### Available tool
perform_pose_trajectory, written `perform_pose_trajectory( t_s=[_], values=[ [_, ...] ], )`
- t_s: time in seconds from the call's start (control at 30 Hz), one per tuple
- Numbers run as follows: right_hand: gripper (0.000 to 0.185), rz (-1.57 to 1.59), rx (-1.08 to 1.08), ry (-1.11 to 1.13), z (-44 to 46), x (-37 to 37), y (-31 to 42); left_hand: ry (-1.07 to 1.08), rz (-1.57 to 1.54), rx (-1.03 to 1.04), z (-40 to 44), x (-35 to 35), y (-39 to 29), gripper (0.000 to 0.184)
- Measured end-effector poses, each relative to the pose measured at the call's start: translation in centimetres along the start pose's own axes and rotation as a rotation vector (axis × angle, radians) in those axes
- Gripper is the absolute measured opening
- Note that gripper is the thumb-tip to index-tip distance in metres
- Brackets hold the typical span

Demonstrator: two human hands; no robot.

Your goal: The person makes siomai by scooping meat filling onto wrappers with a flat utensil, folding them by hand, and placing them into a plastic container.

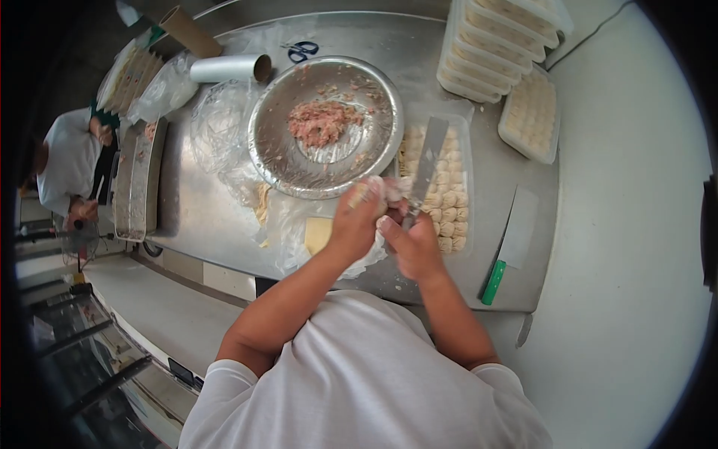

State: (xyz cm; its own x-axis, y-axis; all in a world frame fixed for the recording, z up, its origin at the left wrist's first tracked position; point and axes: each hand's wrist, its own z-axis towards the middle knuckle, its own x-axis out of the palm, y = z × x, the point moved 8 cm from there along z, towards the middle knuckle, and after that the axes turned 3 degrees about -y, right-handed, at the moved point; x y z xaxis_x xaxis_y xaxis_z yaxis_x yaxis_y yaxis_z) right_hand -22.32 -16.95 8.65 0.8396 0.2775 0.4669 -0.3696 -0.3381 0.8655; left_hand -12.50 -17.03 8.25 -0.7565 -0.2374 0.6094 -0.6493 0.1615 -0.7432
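Observation:
My left hand (357, 217) is closed around a small pale dumpling, partly blurred, near the front rim of the metal bowl (258, 153). Beside it, my right hand (416, 243) grips a long flat metal spatula (431, 153), its blade pointing away over the tray. Pink minced filling (320, 123) lies in the bowl. Rows of pleated dumplings (450, 202) fill much of the clear plastic tray (469, 179) to the right. A stack of yellowish wrappers (318, 233) rests on plastic just left of my forearm.
A green-handled cleaver (494, 281) lies at the right. Stacked dumpling trays (490, 56) and another tray (529, 112) stand behind. Scissors (302, 52), a film roll (228, 68) and a long metal tray (142, 183) are farther left, beside another person (71, 161).

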Motion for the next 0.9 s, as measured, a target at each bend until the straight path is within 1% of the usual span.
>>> perform_pose_trajectory(
  t_s=[0.03,0.07,0.13,0.17,0.2,0.27,0.3,0.33,0.37,0.4,0.43,0.47,0.5,0.57,0.6,0.67,0.73,0.8,0.83,0.9],
  values=[
    [0.03,0.177,0.067,-0.088,-0.2,-0.6,-1.5,0.041,0.156,0.006,0.2,0.4,0.8,0.032],
    [0.03,0.187,0.061,-0.104,-0.1,-1.3,-1.7,0.051,0.165,-0.009,0.6,0.3,1.5,0.032],
    [0.026,0.401,0.099,-0.175,0.0,-3.0,-2.0,0.056,0.838,0.505,0.4,1.8,-1.7,0.033],
    [0.022,0.303,0.071,-0.227,0.0,-4.4,-1.3,0.144,0.978,0.591,0.2,2.5,-2.2,0.032],
    [0.022,0.31,0.068,-0.236,0.1,-5.9,-1.1,0.154,0.982,0.585,0.4,3.0,-2.6,0.032],
    [0.023,0.335,0.13,-0.145,0.1,-8.2,-1.2,0.422,1.086,0.597,0.0,5.3,-1.9,0.037],
    [0.023,0.337,0.131,-0.15,0.1,-9.2,-0.7,0.442,1.084,0.567,0.3,5.0,-1.2,0.041],
    [0.023,0.05,0.085,-0.186,0.2,-10.5,0.2,0.445,1.082,0.565,1.0,4.7,-0.6,0.041],
    [0.023,-0.237,0.041,-0.219,0.2,-11.6,1.1,0.46,1.188,0.524,2.0,4.2,0.4,0.039],
    [0.023,-0.237,0.044,-0.22,0.2,-12.4,1.6,0.471,1.294,0.482,3.0,3.7,1.5,0.037],
    [0.023,-0.479,0.008,-0.362,0.0,-14.2,2.8,0.469,1.293,0.481,3.6,3.3,1.9,0.037],
    [0.023,-0.722,-0.031,-0.502,-0.3,-15.7,4.1,0.461,1.374,0.388,4.4,2.5,3.0,0.036],
    [0.023,-0.723,-0.031,-0.498,-0.3,-16.5,4.1,0.452,1.452,0.296,5.0,2.1,3.7,0.036],
    [0.023,-0.878,-0.006,-0.724,-1.5,-19.3,4.0,0.462,1.41,0.288,5.1,2.2,4.0,0.037],
    [0.023,-0.876,0.002,-0.727,-1.7,-19.9,3.4,0.472,1.369,0.274,4.9,2.3,4.2,0.038],
    [0.024,-0.756,-0.059,-0.78,-2.0,-20.8,2.6,0.479,1.374,0.267,4.9,2.6,5.0,0.039],
    [0.024,-0.789,-0.081,-0.766,-1.9,-20.9,1.5,0.477,1.382,0.276,5.1,2.6,5.7,0.039],
    [0.024,-0.828,-0.108,-0.75,-1.8,-20.9,0.9,0.478,1.61,0.51,4.9,3.5,5.9,0.034],
    [0.025,-0.854,-0.086,-0.731,-1.8,-20.9,0.5,0.471,1.611,0.512,5.1,3.5,6.0,0.034],
    [0.026,-0.883,-0.069,-0.708,-1.6,-20.7,0.2,0.56,1.793,0.448,5.6,3.7,6.9,0.035]
  ],
)
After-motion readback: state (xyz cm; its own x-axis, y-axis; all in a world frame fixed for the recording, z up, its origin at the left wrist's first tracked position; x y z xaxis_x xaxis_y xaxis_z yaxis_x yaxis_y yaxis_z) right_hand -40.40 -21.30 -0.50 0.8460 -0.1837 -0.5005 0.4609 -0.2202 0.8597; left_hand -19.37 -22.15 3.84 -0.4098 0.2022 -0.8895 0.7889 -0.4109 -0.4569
